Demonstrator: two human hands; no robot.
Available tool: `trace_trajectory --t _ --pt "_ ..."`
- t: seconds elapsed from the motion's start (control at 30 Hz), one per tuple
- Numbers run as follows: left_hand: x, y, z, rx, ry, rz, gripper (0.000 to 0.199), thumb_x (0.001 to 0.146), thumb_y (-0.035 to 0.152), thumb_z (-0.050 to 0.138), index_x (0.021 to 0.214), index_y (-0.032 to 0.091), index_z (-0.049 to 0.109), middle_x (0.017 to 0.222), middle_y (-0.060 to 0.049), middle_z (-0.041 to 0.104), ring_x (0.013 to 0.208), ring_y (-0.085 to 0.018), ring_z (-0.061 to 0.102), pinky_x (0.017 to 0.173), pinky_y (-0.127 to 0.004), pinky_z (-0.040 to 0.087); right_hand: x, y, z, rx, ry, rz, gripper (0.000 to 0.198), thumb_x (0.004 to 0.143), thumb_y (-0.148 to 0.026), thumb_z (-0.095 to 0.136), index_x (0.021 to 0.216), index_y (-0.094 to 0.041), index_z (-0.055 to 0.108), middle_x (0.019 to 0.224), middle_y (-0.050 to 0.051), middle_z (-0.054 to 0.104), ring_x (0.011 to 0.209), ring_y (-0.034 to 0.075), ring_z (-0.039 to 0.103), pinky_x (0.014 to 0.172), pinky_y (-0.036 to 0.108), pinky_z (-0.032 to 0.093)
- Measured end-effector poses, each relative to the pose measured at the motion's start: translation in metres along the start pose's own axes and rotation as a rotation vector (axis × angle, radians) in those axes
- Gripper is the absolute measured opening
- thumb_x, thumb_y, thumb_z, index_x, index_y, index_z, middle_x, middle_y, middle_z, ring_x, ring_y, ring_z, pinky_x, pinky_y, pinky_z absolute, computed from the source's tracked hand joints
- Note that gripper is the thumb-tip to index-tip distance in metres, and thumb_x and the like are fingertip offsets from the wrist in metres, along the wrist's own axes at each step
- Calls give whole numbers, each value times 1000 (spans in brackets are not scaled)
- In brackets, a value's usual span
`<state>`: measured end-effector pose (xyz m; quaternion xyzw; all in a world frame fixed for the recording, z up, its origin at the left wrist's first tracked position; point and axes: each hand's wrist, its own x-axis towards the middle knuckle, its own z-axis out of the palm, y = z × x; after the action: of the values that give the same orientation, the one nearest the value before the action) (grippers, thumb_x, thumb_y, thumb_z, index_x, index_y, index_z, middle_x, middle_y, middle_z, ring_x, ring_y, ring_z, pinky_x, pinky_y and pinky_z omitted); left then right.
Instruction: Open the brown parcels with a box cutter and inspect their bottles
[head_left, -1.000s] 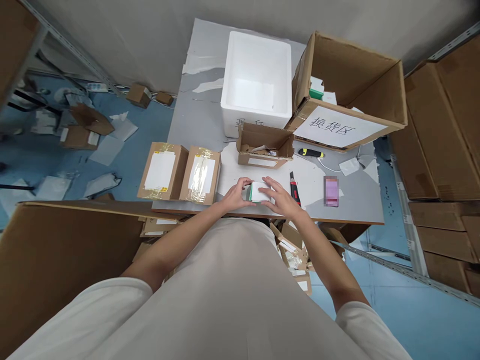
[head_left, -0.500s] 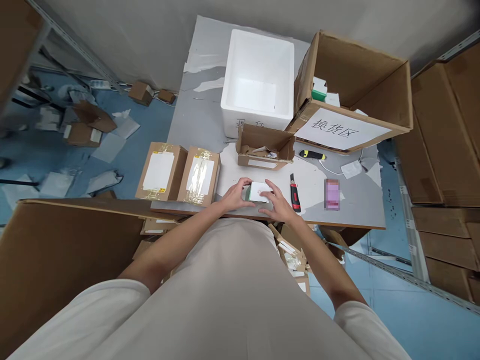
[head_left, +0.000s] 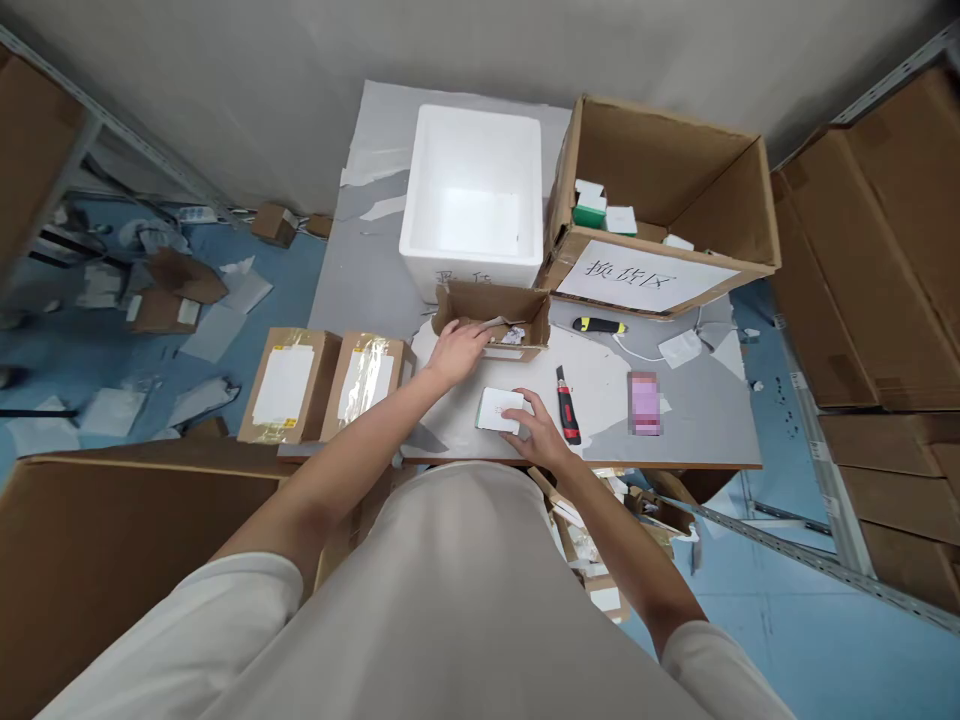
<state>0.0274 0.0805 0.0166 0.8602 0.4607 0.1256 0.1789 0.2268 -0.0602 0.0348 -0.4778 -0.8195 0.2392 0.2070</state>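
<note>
My right hand [head_left: 538, 430] grips a small white box [head_left: 498, 411] with a green side near the table's front edge. Its fingers and thumb are closed on the box's right end. My left hand [head_left: 459, 352] reaches over the front left of an open brown cardboard box [head_left: 534, 353], fingers stretched out near loose paper [head_left: 491, 323] inside. Whether those fingertips touch the paper I cannot tell. To the right of my right hand lies a red and black utility knife [head_left: 568, 408].
Two taped cartons [head_left: 283, 385] stand left on the table [head_left: 739, 430]. Behind are a white foam box [head_left: 471, 245] and a large carton [head_left: 675, 275] holding small white-green boxes. A yellow-black cutter [head_left: 598, 325] and a pixelated pink item [head_left: 645, 404] lie right. Metal shelving [head_left: 840, 500] flanks the table.
My left hand has left the small white box and moved up to the open brown box. My right hand keeps the white box, now slightly lower left in view. The camera view has shifted.
</note>
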Motion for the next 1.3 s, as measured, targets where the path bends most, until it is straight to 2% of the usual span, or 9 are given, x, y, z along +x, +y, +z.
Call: trace_trajectory --t 0.1,0.2,0.27,0.37,0.5,0.7,0.93,1.17,1.3 --pt "16 0 7 98 -140 -64 32 81 5 42 99 17 66 93 -14 70 95 -28 65 94 -45 41 -6 12 -43 -47 144 27 32 90 -38 56 118 -23 57 126 10 55 107 22 58 88 42 52" --pt "13 2 11 169 -155 -94 30 82 6 42 97 17 65 89 -13 69 88 -26 66 79 -38 45 -8 32 -108 -99 323 48 44 80 -43 66 120 -27 54 133 15 43 119 34 50 88 52 50" --pt "9 3 11 185 -147 -89 29 83 6 41 98 17 64 89 -13 69 87 -26 66 75 -36 45 -2 50 -161 -136 555 52 49 78 -47 65 121 -28 49 129 16 41 121 37 48 88 57 48" --pt "5 6 11 188 -138 -94 28 83 7 42 97 17 63 89 -12 69 86 -26 66 72 -35 45 27 87 -235 -219 877 38 55 75 -52 65 120 -25 46 121 13 44 119 34 49 92 56 46" --pt "4 8 11 191 -124 -115 27 85 8 43 101 18 63 91 -11 69 87 -25 66 72 -34 45 98 155 -293 -285 1011 95 47 74 -44 66 112 -23 51 120 12 42 116 29 50 95 50 45" --pt "3 8 12 227 -154 -124 29 85 7 41 103 16 62 93 -10 70 87 -25 66 73 -35 46 187 249 -278 -304 933 501 43 70 -28 64 109 -16 50 118 13 41 116 26 48 101 41 38" --pt "-1 3 18 190 -125 -101 36 82 4 42 107 17 63 104 -12 69 95 -26 65 79 -38 48 219 288 -240 -201 667 1096 53 71 -39 65 116 -20 45 124 15 38 98 25 59 90 39 44" --pt "3 1 17 162 -118 -108 37 82 5 41 108 18 63 107 -12 69 96 -25 66 79 -37 49 224 293 -232 -311 62 1200 61 65 -60 67 108 -16 60 126 22 51 118 41 48 90 63 39" --pt "6 0 16 159 -131 -104 35 82 5 40 106 17 63 99 -11 71 91 -26 66 78 -39 49 222 289 -244 -336 -69 1160 56 69 -61 63 103 -17 64 125 21 55 121 43 45 90 70 34"
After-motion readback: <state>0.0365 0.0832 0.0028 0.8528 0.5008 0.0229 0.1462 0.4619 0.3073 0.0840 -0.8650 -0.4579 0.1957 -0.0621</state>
